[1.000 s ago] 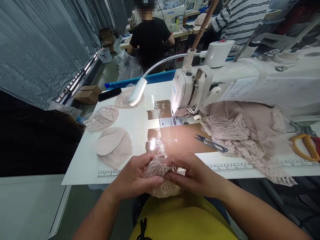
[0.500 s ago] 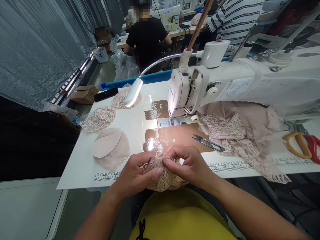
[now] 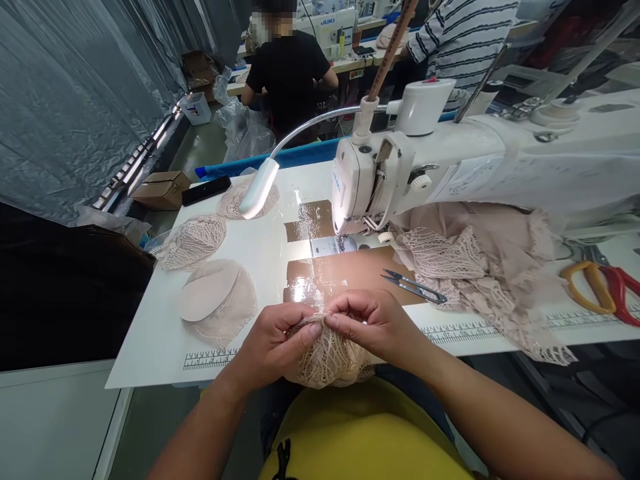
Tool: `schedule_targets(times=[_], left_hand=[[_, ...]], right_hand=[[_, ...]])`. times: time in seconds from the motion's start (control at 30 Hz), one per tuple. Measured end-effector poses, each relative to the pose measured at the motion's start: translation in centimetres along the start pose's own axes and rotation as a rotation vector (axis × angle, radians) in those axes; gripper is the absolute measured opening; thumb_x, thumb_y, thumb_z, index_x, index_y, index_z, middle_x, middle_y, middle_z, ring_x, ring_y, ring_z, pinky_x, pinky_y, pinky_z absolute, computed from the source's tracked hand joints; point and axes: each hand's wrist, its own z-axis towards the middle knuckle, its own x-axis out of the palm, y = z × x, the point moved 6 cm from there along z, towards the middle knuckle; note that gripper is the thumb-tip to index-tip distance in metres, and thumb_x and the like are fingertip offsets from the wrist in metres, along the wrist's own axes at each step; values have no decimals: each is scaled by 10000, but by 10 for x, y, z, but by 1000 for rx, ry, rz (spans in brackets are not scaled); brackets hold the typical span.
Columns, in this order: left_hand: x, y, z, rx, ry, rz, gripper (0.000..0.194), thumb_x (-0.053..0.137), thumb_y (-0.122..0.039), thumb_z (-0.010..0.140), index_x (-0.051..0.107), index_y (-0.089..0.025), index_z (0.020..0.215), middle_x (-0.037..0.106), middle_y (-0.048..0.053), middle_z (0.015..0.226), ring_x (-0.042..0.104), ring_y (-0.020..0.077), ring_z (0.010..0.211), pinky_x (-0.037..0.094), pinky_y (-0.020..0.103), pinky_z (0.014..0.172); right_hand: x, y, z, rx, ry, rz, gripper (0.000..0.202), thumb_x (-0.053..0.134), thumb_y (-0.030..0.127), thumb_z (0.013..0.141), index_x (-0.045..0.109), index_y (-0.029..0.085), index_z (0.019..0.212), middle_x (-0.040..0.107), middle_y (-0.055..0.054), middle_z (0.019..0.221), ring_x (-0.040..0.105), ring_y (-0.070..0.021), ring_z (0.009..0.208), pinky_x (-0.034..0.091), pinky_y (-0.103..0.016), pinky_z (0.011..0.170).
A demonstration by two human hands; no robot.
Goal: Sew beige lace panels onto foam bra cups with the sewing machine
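A beige lace piece (image 3: pixel 327 363) hangs between my two hands at the table's front edge, its upper edge gathered in the fingertips. My left hand (image 3: pixel 280 340) pinches that edge between thumb and fingers. Close beside it, my right hand (image 3: pixel 373 327) pinches the same edge. Just beyond the hands lies a brown patch (image 3: pixel 345 270) on the table, with dark thread snips (image 3: pixel 414 287) resting on it. The sewing machine's head (image 3: pixel 360 187) stands past the patch. Part of the lace edge is hidden by my fingers.
Lace cup pieces (image 3: pixel 195 241) and a round piece with a smooth oval pad (image 3: pixel 209 291) lie at left, near a black phone (image 3: pixel 207 191). Beige lace fabric (image 3: pixel 470 267) is heaped at right, by scissors (image 3: pixel 590 287). A lamp (image 3: pixel 260 189) arches over the table. Two people sit beyond.
My left thumb has moved up to the lace's top edge, and both hands' fingertips are closer together. The lace hangs more evenly below them. The view has shifted slightly.
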Motion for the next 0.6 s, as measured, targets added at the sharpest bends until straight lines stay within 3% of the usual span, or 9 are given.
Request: schedule_targets(times=[0.17, 0.3, 0.4, 0.5, 0.6], left_hand=[[5, 5, 3, -78, 142, -293, 231, 563, -353, 872, 618, -129, 862, 540, 24, 746, 471, 121, 669, 385, 232, 614], [6, 8, 9, -33, 131, -336, 209, 582, -317, 862, 619, -126, 784, 536, 27, 727, 470, 119, 674, 392, 239, 640], [14, 14, 15, -31, 53, -403, 233, 605, -315, 844, 585, -130, 703, 489, 5, 675, 436, 102, 630, 374, 231, 609], [22, 24, 18, -124, -63, -568, 283, 635, -358, 807, 528, -141, 658, 483, -7, 652, 438, 93, 586, 387, 230, 585], [1, 28, 13, -203, -278, -629, 240, 627, -357, 795, 537, -153, 704, 529, -11, 645, 484, 102, 560, 410, 229, 563]], right_hand=[[-3, 2, 0, -14, 23, 77, 179, 602, 285, 818, 637, 147, 709, 504, 34, 576, 405, -70, 516, 323, -189, 469], [-2, -3, -1, 10, 85, 188, 194, 609, 311, 818, 616, 149, 712, 492, 31, 605, 407, -79, 544, 326, -203, 497], [1, -10, 3, 39, 112, 340, 206, 648, 333, 796, 605, 148, 718, 472, 39, 614, 396, -75, 554, 328, -203, 510], [2, -20, 8, 121, 122, 491, 237, 673, 363, 777, 597, 146, 718, 474, 46, 605, 410, -70, 544, 344, -199, 511], [-15, -29, 10, 198, 41, 525, 271, 692, 399, 749, 612, 145, 803, 572, 13, 678, 520, -97, 596, 435, -230, 573]])
